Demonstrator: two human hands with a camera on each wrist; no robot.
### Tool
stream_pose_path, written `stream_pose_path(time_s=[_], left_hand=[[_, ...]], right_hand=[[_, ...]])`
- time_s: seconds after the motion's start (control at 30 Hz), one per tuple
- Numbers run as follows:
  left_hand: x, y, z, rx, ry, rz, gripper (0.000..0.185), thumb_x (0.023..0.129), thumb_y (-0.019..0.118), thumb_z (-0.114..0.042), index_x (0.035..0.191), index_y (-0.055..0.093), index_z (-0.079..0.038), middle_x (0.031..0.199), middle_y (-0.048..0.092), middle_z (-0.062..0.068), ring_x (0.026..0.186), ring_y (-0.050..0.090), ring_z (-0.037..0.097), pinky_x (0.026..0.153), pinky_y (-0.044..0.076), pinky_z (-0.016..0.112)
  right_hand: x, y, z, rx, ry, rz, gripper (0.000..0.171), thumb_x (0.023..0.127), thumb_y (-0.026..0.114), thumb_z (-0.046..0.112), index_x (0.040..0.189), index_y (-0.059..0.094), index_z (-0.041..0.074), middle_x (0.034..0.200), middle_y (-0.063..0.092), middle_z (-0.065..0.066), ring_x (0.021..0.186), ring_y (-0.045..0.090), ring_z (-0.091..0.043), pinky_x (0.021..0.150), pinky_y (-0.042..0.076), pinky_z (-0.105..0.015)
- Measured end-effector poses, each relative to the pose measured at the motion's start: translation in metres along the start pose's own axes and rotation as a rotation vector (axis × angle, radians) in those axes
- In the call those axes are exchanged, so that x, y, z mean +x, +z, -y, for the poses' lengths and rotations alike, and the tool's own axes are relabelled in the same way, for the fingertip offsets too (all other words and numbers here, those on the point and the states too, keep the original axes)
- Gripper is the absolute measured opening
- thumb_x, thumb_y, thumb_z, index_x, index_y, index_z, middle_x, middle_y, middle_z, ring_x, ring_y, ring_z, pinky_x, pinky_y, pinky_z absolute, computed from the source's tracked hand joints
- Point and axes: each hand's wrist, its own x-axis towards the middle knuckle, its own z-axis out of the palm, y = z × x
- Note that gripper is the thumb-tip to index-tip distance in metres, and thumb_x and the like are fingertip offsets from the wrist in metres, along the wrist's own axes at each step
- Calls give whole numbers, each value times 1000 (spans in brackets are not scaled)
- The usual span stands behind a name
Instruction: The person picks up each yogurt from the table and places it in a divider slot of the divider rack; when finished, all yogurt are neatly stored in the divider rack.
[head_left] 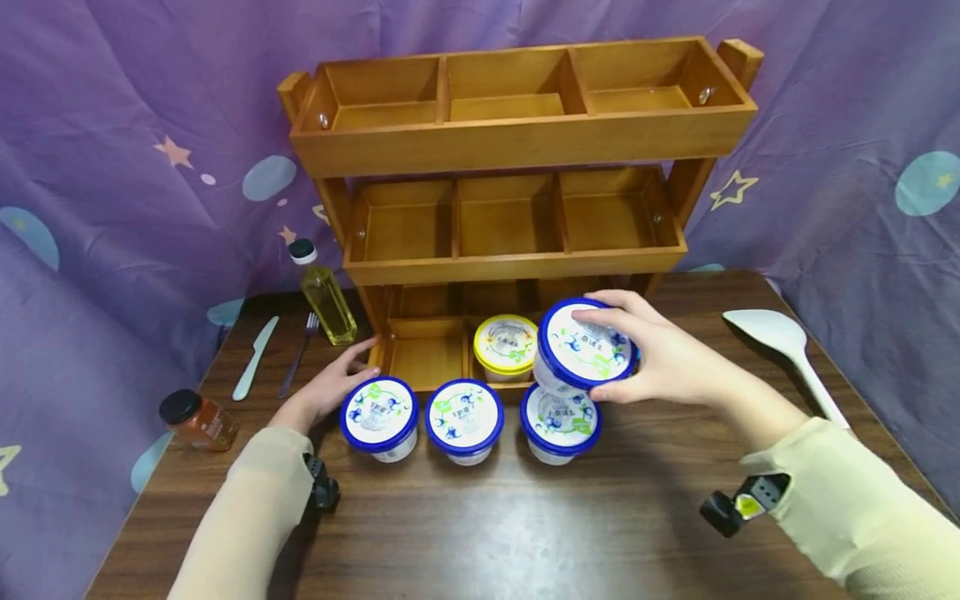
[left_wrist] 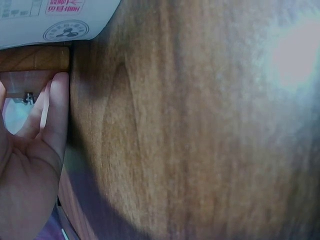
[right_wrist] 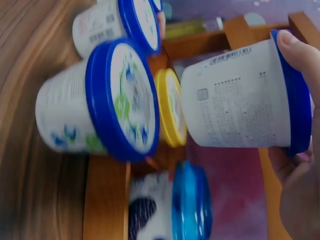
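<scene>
My right hand (head_left: 637,350) grips a white tub with a blue lid (head_left: 588,337), its fingers and thumb at the lid's rim. The tub is raised and tilted over the right part of the rack's bottom tier. My left hand (head_left: 327,385) touches the left end of that tier (head_left: 384,354) with fairly straight fingers. Three more blue-lidded tubs stand in front of the rack: left (head_left: 378,417), middle (head_left: 465,419) and right (head_left: 560,425). A yellow-lidded tub (head_left: 506,343) sits in the middle bottom compartment. Beside it, a light-blue-lidded tub (right_wrist: 192,202) shows in the right wrist view, hidden in the head view.
The wooden rack's upper tiers (head_left: 525,146) overhang the bottom one. An oil bottle (head_left: 327,300), a fork (head_left: 300,354), a knife (head_left: 256,357) and a red jar with a black lid (head_left: 198,421) lie or stand left. A white ladle-like utensil (head_left: 780,337) lies right.
</scene>
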Motion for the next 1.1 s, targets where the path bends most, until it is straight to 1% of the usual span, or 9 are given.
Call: stream_pose_path(time_s=[0.07, 0.17, 0.4, 0.57, 0.67, 0.8, 0.9, 1.0, 1.1], left_hand=[[0, 0, 0, 10, 2, -6, 68, 95, 53, -35, 151, 19, -16, 131, 41, 31, 121, 41, 42, 97, 32, 53], [0, 0, 0, 11, 1, -15, 67, 95, 53, -36, 150, 20, -16, 131, 42, 31, 121, 41, 42, 98, 31, 54], [2, 0, 2, 6, 1, -16, 66, 96, 52, -35, 150, 20, -14, 130, 43, 31, 121, 42, 41, 99, 30, 53], [3, 0, 3, 6, -3, -24, 66, 96, 52, -36, 150, 22, -14, 127, 45, 28, 118, 44, 39, 98, 31, 52], [2, 1, 2, -7, 3, -19, 65, 96, 52, -35, 150, 22, -13, 126, 46, 28, 117, 44, 39, 98, 32, 51], [3, 2, 1, -24, 4, -23, 65, 96, 53, -34, 149, 22, -13, 127, 46, 28, 118, 44, 39, 98, 31, 50], [3, 3, 1, -29, 1, -26, 66, 95, 53, -35, 149, 23, -14, 128, 45, 28, 119, 43, 39, 99, 31, 50], [4, 3, 2, -27, 4, -20, 67, 95, 53, -36, 150, 21, -13, 129, 44, 29, 119, 43, 40, 98, 31, 50], [5, 3, 2, -30, -8, -26, 67, 95, 54, -35, 149, 22, -13, 128, 44, 29, 119, 43, 40, 98, 32, 50]], right_hand=[[10, 8, 5, 25, -2, 5, 83, 63, 88, 33, 134, 50, 13, 139, 33, -14, 122, 38, -30, 93, 37, -47], [23, 19, 11, 57, 2, 13, 83, 64, 86, 35, 135, 49, 14, 141, 30, -13, 124, 36, -30, 93, 38, -49], [51, 45, 24, 85, 15, 12, 82, 68, 84, 37, 138, 46, 16, 144, 25, -14, 126, 36, -32, 94, 39, -49], [68, 62, 30, 85, -12, -5, 82, 68, 84, 36, 137, 46, 14, 143, 26, -16, 127, 36, -32, 97, 38, -47], [76, 72, 33, 85, -20, -2, 82, 67, 84, 36, 137, 47, 14, 143, 26, -16, 126, 37, -32, 97, 39, -45], [88, 84, 37, 85, -22, -9, 82, 68, 84, 37, 137, 47, 14, 144, 25, -16, 127, 34, -32, 98, 38, -44], [97, 92, 40, 66, -7, -21, 82, 67, 84, 39, 136, 48, 14, 144, 27, -17, 128, 33, -32, 99, 37, -43], [104, 99, 41, 50, 11, -25, 81, 66, 84, 39, 135, 49, 13, 143, 28, -18, 127, 35, -33, 99, 37, -42], [110, 105, 40, 59, 32, -14, 81, 67, 84, 39, 135, 49, 13, 143, 29, -17, 127, 35, -33, 100, 35, -42]])
